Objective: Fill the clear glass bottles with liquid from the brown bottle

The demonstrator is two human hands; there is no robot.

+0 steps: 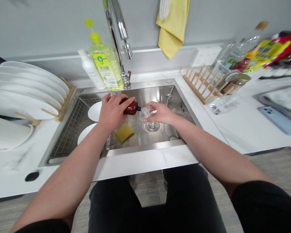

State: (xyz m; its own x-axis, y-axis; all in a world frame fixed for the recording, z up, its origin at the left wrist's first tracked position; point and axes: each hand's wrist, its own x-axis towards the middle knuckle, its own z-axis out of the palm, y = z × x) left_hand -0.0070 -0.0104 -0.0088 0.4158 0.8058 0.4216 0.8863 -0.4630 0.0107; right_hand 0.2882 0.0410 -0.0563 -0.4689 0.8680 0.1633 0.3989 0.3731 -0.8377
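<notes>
Over the sink (120, 152), my left hand (113, 111) is wrapped round a reddish-brown bottle (131, 107), tipped on its side with its narrow black neck pointing right. The neck reaches a small clear glass (146, 112), which the fingers of my right hand (161, 112) grip. Whether the two touch, or any liquid runs between them, I cannot tell. A yellow sponge (124, 133) lies in the sink below my left hand. Two white dishes, the upper dish (94, 111) and the lower dish (83, 133), sit in the wire basket, partly hidden by my left forearm.
A chrome faucet (115, 38) rises behind the sink beside a green dish soap bottle (105, 63) and a white bottle (91, 69). Plates (26, 87) stand in a rack at left. A wooden rack (201, 84), glassware (223, 103) and a phone (280, 119) are at right.
</notes>
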